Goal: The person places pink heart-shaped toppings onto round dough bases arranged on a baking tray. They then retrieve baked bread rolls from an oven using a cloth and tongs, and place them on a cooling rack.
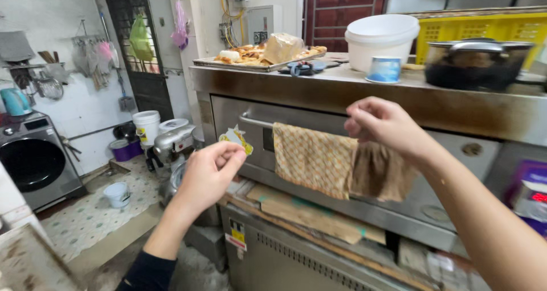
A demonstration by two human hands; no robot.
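Before the oven (399, 211), both hands are raised in the air. The right hand (383, 124) is held at the level of the door handle (256, 122), its fingers (358, 120) curled loosely inward and pinched towards the thumb; nothing is seen between them. Two cloths are draped over the handle: a checked cloth (312, 158) just left of the right hand and a brown cloth (380, 171) directly below it, near the fingers; whether it is touched cannot be told. The left hand (209, 173) is held lower, off the oven's left edge, its fingers bent and the tips brought together against the thumb, with nothing gripped. Along the oven's top edge a tray (259, 63) of baked goods is set at the left, a white bucket (380, 39) and a small cup (384, 69) in the middle, and a dark pot (476, 65) at the right.
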